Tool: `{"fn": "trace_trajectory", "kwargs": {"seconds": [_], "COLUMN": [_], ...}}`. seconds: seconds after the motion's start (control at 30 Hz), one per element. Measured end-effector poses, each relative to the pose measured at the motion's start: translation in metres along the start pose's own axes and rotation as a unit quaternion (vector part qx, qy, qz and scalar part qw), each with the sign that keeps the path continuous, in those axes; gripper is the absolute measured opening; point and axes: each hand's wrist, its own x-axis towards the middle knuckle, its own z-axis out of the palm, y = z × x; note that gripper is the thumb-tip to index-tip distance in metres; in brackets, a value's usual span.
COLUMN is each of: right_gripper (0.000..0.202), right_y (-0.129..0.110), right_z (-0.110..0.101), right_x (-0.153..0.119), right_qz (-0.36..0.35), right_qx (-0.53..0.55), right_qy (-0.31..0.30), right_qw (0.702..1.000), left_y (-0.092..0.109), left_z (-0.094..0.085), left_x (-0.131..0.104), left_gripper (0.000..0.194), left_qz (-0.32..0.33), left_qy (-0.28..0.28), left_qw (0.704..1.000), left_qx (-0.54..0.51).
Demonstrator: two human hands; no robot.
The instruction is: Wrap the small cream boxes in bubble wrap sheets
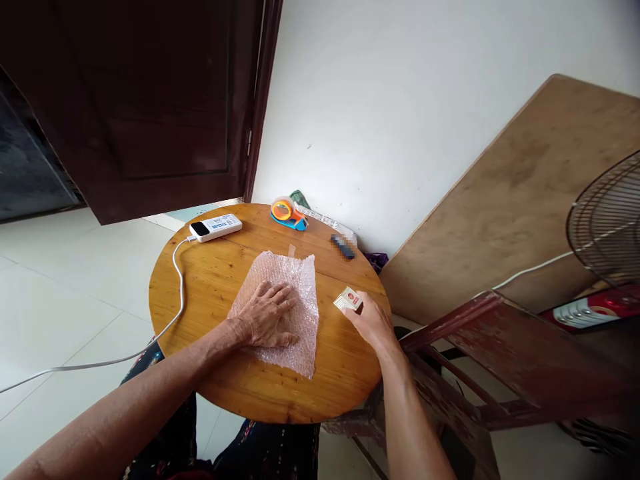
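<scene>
A sheet of pinkish bubble wrap (303, 320) lies across the middle of the round wooden table (345, 373). My left hand (270, 313) rests flat on it, palm down with the fingers spread. Over the table's right side, my right hand (373, 320) grips a small cream box (349, 300) with a red mark on its face. The thumb and fingers close on its near end, and part of the box is hidden by them. A short strip of clear tape (291, 251) sticks up at the wrap's far edge.
An orange and blue tape dispenser (287, 213) stands at the table's back. A white power bank (216, 228) with a white cable (181, 280) sits at the back left. A dark blurred-out object (343, 247) lies at the back right. A wooden chair (460, 360) and fan (610, 220) are on the right.
</scene>
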Motion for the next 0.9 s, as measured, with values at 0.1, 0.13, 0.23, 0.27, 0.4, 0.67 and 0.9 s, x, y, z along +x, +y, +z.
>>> {"fn": "trace_trajectory", "kwargs": {"seconds": [0.1, 0.13, 0.23, 0.27, 0.4, 0.67, 0.9], "right_gripper": [0.036, 0.038, 0.047, 0.048, 0.047, 0.039, 0.039], "right_y": [-0.002, -0.012, -0.057, -0.073, -0.106, -0.078, -0.079], "right_z": [-0.005, -0.008, -0.010, -0.008, 0.020, 0.064, 0.063], "right_x": [-0.013, -0.021, -0.042, -0.046, -0.038, -0.010, -0.013], "right_qz": [0.001, -0.025, -0.160, -0.194, -0.193, -0.060, -0.089], "right_qx": [0.109, 0.170, 0.353, 0.383, 0.458, 0.596, 0.554], "right_qy": [0.014, 0.028, -0.065, -0.110, -0.166, -0.130, -0.124], "right_qw": [0.994, 0.985, 0.919, 0.896, 0.852, 0.790, 0.818], "left_y": [0.000, 0.000, 0.001, 0.001, 0.002, -0.004, -0.025], "left_z": [0.002, 0.002, 0.002, 0.001, 0.002, -0.006, -0.040], "left_x": [0.000, 0.001, 0.001, 0.002, 0.002, 0.006, -0.017], "left_gripper": [0.089, 0.089, 0.086, 0.082, 0.080, 0.086, 0.067], "left_qz": [0.003, 0.005, 0.010, 0.012, 0.012, 0.007, -0.098], "left_qy": [0.004, 0.005, 0.013, 0.016, 0.025, -0.004, -0.006], "left_qw": [1.000, 1.000, 1.000, 1.000, 1.000, 0.999, 0.994], "left_qx": [-0.004, -0.005, -0.006, -0.006, -0.010, -0.050, -0.048]}}
